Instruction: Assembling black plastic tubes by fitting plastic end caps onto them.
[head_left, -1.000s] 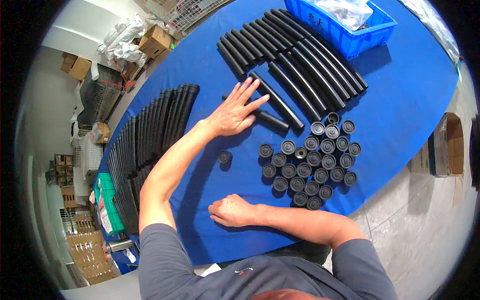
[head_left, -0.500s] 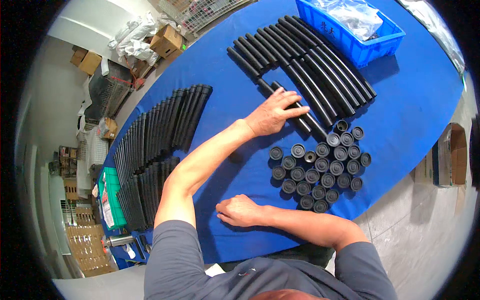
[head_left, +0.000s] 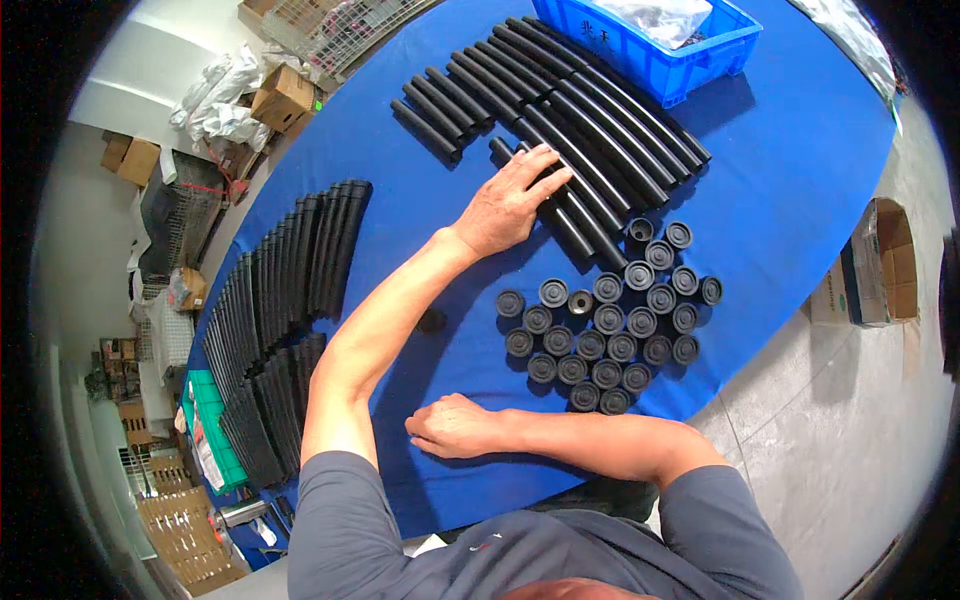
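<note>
The left hand (head_left: pixel 497 208) is laid over the near left edge of a row of black tubes (head_left: pixel 622 118) on the blue cloth (head_left: pixel 800 190); its fingers are loosely extended across the nearest tubes (head_left: pixel 568 232), and whether any is gripped cannot be told; the right hand (head_left: pixel 455 426) is rested on the cloth nearer the body, its fingers curled inward; nothing is seen held in it, though the palm is hidden.

Most of the row is already set side by side, next to a blue crate (head_left: pixel 655 78); the nearest tubes are aligned roughly with it; no cap is seen fitted on the row's near ends; a cluster of black caps (head_left: pixel 609 319) is left loose just beside those ends, and a lone cap (head_left: pixel 431 320) is set apart near the left forearm; at the left, a second lot of tubes (head_left: pixel 290 260) is ranged closely together; thicker ends are shown there, so that lot is judged further along.
</note>
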